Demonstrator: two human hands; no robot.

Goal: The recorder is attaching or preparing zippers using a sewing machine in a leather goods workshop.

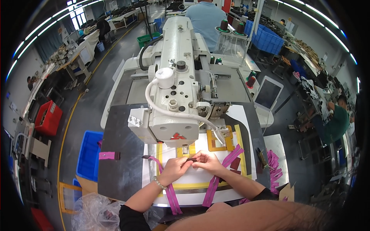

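Both of my hands meet in front of the sewing machine head (pixel 175 131), above a white sheet edged with yellow tape. Pinched between my left hand (pixel 174 169) and my right hand (pixel 208 161) is a small dark strip (pixel 191 159), partly covered by the fingers. A magenta zipper (pixel 171 196) with a dark end runs under my left wrist towards the front edge. On the right, another magenta zipper (pixel 232 156) slants down and passes beneath my right forearm. Small dark red pieces (pixel 235 163) lie beside it.
Yellow frames (pixel 220 139) sit by the needle area. A magenta zipper piece (pixel 108 155) lies on the table's left, near a blue bin (pixel 89 156). At right are a bundle of magenta zippers (pixel 274 169) and a screen (pixel 268 93). A person in light blue (pixel 206 23) is behind the machine.
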